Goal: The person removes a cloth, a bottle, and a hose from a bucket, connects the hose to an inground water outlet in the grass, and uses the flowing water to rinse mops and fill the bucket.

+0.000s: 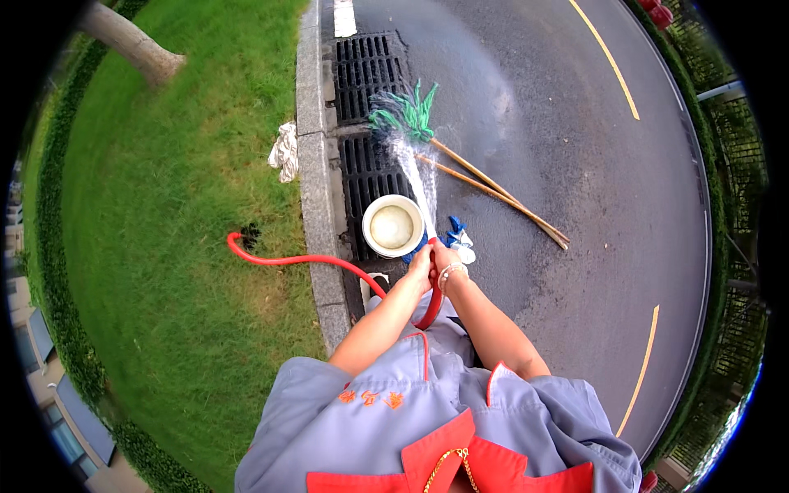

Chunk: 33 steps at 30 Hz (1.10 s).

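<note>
Both my hands grip a red hose (311, 260) in front of me. My left hand (420, 269) is closed around it, and my right hand (445, 256), with a bracelet at the wrist, is closed on it near its end. A white stream of water (417, 179) shoots forward from the hose onto a green string mop head (412, 112) lying by the drain grate. Two wooden poles (493, 191) run from the mop heads toward the right, crossing near their far ends. Left of the stream stands a round pale bucket (392, 227) with cloudy contents.
Black drain grates (366, 78) lie along the stone kerb (313, 156). A crumpled pale cloth (284, 153) rests on the grass (189, 205), where the hose comes out of a small hole (249, 237). Blue cloth (456, 226) and something white lie beyond my right hand on wet asphalt (567, 131).
</note>
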Available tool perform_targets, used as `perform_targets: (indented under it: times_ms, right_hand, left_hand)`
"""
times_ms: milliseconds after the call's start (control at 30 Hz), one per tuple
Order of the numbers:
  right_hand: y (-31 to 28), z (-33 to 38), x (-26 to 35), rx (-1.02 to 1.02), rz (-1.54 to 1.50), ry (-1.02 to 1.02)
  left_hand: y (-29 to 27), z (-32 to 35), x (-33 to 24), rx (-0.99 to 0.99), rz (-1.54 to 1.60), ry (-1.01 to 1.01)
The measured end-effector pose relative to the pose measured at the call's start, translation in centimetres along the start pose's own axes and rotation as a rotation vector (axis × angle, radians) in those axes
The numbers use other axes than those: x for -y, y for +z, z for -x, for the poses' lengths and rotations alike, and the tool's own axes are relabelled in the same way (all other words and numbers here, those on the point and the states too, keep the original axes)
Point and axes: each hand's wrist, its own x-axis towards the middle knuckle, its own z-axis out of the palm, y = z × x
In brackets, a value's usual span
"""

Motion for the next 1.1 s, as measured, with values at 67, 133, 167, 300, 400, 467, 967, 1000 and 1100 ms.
perform_targets:
  times_ms: [67,133,167,300,400,467,967,1000,1100]
  right_hand:
    - [-0.1,0.3,0.2,0.004,0.029,-0.025]
    - [0.0,0.7,0.6,0.001,0.048,-0.023]
    - [0.1,0.9,0.9,-0.003,0.067,-0.02]
    - [0.2,1.0,1.6,0.025,0.087,-0.034]
    - [0.4,1.6,2.6,0.04,0.091,-0.036]
    - [0.4,1.8,3.2,0.058,0.106,-0.044]
    - [-1.1,-1.0,5.9,0.125,0.058,-0.007]
    - [-1.1,-1.0,6.2,0.13,0.076,-0.002]
    - [-1.4,-1.6,6.8,0.133,0.101,0.009]
  left_hand:
    - [0.3,0.2,-0.2,-0.019,-0.014,0.009]
    - [0.2,0.6,-0.6,-0.015,-0.038,-0.002]
    - [0.4,0.8,-0.9,-0.011,-0.064,-0.013]
    - [1.0,1.2,-1.4,-0.008,0.001,0.006]
    - [1.3,1.3,-2.2,-0.023,0.013,-0.006]
    - [1.3,0.6,-2.7,-0.044,-0.053,-0.007]
    - [4.1,-1.7,-3.4,-0.124,-0.02,0.004]
    - [4.0,-1.8,-3.6,-0.083,-0.005,0.013]
    - [5.0,-1.7,-3.8,-0.056,0.008,0.015]
